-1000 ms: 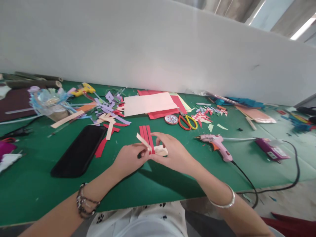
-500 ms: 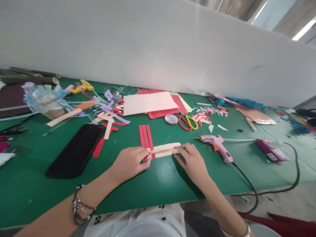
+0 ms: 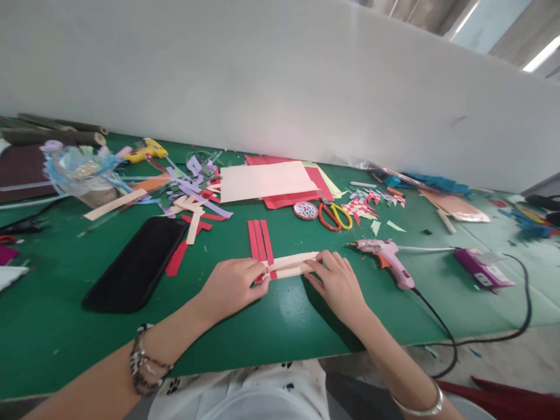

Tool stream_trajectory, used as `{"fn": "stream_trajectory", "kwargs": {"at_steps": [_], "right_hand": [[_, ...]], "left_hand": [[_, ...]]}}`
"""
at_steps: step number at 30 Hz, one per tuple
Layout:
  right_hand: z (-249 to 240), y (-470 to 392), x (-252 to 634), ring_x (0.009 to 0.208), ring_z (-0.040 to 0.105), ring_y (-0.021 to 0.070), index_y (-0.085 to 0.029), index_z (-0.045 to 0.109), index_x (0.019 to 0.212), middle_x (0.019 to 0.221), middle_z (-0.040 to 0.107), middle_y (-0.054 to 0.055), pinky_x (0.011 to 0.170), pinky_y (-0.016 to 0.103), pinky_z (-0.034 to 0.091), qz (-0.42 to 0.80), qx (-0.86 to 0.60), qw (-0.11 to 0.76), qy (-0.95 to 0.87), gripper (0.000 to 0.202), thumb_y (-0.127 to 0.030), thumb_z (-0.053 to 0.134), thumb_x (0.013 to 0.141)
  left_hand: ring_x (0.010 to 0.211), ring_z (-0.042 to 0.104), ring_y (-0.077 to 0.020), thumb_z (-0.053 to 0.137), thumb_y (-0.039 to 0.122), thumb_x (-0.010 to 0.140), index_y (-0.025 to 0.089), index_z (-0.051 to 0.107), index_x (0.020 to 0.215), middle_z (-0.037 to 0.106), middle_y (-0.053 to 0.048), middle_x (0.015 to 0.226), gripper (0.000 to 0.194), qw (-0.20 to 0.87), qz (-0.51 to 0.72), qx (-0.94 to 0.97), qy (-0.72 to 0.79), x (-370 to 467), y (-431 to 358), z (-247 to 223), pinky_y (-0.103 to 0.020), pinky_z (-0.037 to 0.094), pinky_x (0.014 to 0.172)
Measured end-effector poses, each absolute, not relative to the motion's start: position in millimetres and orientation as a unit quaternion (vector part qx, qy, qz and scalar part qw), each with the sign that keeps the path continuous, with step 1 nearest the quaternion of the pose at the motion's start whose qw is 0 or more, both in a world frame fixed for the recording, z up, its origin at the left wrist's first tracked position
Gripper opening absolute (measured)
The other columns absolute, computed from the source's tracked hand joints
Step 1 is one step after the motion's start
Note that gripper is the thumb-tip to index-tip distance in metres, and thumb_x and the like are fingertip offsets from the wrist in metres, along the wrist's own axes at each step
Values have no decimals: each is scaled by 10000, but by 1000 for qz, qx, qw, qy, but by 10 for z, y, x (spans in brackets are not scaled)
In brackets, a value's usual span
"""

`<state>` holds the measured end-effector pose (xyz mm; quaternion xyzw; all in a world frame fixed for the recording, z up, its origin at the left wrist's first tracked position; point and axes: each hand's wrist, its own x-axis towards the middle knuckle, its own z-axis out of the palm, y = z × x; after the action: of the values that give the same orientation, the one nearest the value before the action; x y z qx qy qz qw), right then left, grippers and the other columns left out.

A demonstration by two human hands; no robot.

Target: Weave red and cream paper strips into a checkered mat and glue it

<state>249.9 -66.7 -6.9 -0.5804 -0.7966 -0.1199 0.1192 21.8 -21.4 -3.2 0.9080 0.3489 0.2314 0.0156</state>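
Observation:
Red paper strips (image 3: pixel 261 239) stand side by side on the green table, crossed at their lower ends by cream paper strips (image 3: pixel 286 266) that run to the right. My left hand (image 3: pixel 236 286) pinches the crossing, its fingertips pressed on the woven part and hiding some of it. At the right end of the cream strips, my right hand (image 3: pixel 336 283) has thumb and fingers closed on the paper. A pink glue gun (image 3: pixel 389 259) lies to the right of that hand, apart from it.
A black phone-shaped case (image 3: pixel 137 265) lies left of my left hand. Beyond the strips are scissors (image 3: pixel 335 214), a round tin (image 3: pixel 305 210) and a cream sheet (image 3: pixel 266 181) on red paper. Paper scraps (image 3: pixel 192 181) and a yellow glue gun (image 3: pixel 146 150) lie back left. The glue gun's cable (image 3: pixel 437 321) crosses the front edge.
My right hand has slid slightly left along the cream strips. My left hand stays at the crossing. The whole view has shifted a little.

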Motion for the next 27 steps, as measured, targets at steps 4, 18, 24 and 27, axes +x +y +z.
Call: {"fn": "stream_trajectory", "kwargs": {"at_steps": [4, 18, 24, 27], "right_hand": [[-55, -660, 2480, 747, 449, 176, -222, 634, 895, 848, 549, 42, 626, 296, 279, -131, -579, 110, -797, 139, -270, 507, 863], [-61, -730, 2480, 764, 462, 153, -241, 650, 906, 848, 553, 27, 658, 306, 233, -125, -577, 132, -796, 146, -223, 511, 865], [-62, -764, 2477, 766, 471, 155, -245, 652, 904, 860, 570, 23, 663, 315, 227, -134, -576, 130, -796, 148, -202, 518, 860], [-73, -769, 2475, 764, 475, 156, -240, 649, 905, 856, 576, 24, 668, 320, 227, -139, -581, 125, -792, 159, -197, 500, 871]], "left_hand": [[533, 532, -107, 413, 236, 824, 182, 560, 679, 567, 22, 581, 214, 20, 232, 906, 352, 218, -218, -33, -206, 344, 505], [548, 551, -116, 419, 236, 823, 181, 576, 686, 578, 17, 585, 216, 21, 232, 905, 356, 219, -216, -44, -212, 358, 511], [593, 580, -141, 415, 219, 836, 169, 605, 747, 590, 0, 608, 216, -44, 220, 923, 312, 242, -238, -24, -246, 444, 602], [641, 600, -175, 436, 243, 837, 151, 615, 859, 610, -33, 685, 203, -94, 180, 944, 260, 263, -295, -7, -314, 476, 701]]}}
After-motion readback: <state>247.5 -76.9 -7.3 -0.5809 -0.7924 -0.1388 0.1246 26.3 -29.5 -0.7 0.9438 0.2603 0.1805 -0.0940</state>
